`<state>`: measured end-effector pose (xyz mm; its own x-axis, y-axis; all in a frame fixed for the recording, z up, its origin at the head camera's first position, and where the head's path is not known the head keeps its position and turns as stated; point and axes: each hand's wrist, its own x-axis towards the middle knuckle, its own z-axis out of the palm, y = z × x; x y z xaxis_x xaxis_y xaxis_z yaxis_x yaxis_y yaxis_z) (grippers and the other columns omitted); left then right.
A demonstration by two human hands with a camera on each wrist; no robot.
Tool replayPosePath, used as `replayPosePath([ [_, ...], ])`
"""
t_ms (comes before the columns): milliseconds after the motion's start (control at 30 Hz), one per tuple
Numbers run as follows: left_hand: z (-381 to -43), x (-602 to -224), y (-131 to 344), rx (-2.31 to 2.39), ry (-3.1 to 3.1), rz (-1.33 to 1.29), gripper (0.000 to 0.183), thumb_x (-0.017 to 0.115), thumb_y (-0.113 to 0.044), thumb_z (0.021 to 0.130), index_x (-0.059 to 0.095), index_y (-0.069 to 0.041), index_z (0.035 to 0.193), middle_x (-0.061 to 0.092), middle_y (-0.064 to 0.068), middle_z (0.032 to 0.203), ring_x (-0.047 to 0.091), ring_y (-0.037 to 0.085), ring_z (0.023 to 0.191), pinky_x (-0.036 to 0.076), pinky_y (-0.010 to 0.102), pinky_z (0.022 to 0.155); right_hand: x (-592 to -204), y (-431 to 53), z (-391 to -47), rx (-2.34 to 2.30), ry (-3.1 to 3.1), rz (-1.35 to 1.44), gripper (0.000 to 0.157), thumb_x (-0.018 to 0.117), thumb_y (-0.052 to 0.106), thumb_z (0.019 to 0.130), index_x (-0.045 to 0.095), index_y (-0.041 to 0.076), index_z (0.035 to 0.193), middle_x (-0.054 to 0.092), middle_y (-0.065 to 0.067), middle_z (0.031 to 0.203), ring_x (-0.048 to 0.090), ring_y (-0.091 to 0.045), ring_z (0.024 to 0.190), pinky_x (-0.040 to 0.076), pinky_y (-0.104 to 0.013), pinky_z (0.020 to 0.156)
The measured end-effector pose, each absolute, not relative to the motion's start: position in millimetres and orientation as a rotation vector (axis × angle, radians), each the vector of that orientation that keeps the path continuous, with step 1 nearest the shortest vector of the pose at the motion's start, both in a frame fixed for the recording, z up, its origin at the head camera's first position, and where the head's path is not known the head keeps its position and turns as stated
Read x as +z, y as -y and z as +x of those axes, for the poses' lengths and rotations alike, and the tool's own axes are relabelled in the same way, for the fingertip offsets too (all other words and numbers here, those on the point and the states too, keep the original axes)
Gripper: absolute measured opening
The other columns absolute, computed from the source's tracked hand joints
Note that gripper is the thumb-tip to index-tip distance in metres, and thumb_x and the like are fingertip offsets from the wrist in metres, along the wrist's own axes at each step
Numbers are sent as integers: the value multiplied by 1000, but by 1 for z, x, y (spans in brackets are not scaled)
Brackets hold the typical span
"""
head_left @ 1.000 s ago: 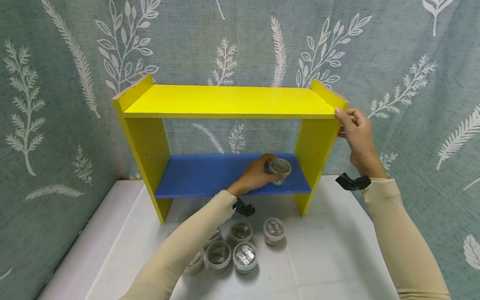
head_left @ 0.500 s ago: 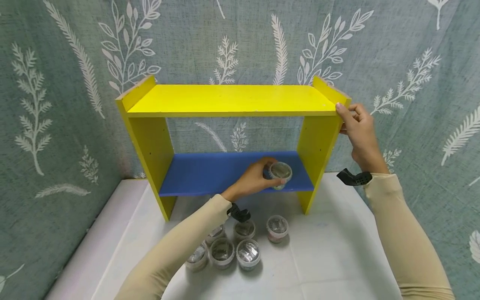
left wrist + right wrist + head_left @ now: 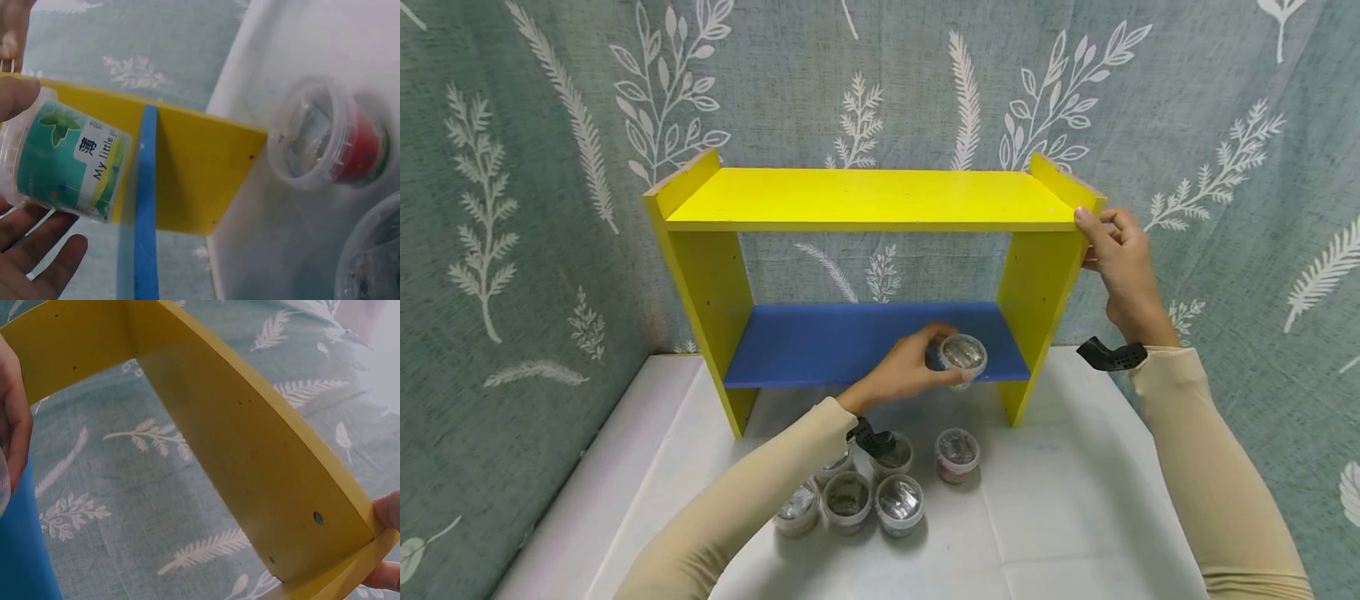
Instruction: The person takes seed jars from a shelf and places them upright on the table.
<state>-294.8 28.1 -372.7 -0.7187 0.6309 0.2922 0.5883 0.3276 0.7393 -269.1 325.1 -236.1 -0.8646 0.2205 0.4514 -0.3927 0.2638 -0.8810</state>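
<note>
My left hand (image 3: 901, 368) grips a small clear plastic tub (image 3: 964, 354) with a transparent lid, thumb on one side and fingers on the other. In the left wrist view this tub shows a green label (image 3: 62, 156) with a leaf and lettering. It is at the front edge of the blue shelf board (image 3: 827, 337), towards its right end. My right hand (image 3: 1122, 271) holds the upper right corner of the yellow shelf unit (image 3: 872, 198), thumb on the front edge. In the right wrist view only its fingertips (image 3: 389, 511) show at that corner.
Below the shelf, on the white table (image 3: 1060, 500), stands a tub with a red label (image 3: 957, 458). To its left several similar tubs (image 3: 899, 507) cluster, partly behind the left forearm. A green leaf-patterned cloth (image 3: 850, 75) hangs behind.
My left hand has drawn the tub forward and slightly down, from over the blue board to its front edge. The right hand keeps its hold on the corner.
</note>
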Motion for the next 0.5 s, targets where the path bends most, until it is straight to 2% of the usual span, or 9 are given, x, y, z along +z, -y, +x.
replayPosePath([
  [300, -288, -375, -23, 1351, -2545, 1153, 67, 78, -43, 91, 50, -15, 146, 60, -1, 131, 58, 14, 118, 52, 33, 90, -238, -326, -270, 1651, 2044, 155, 32, 66, 47, 100, 60, 18, 111, 58, -6, 102, 63, -17, 85, 48, -31, 82],
  [500, -280, -378, -17, 1405, -2533, 1136, 64, 80, -42, 90, 52, -16, 141, 61, -3, 125, 59, 12, 112, 52, 33, 88, -237, -325, -270, 1640, 2037, 164, 31, 66, 46, 100, 60, 18, 111, 57, -7, 102, 63, -18, 85, 49, -30, 81],
])
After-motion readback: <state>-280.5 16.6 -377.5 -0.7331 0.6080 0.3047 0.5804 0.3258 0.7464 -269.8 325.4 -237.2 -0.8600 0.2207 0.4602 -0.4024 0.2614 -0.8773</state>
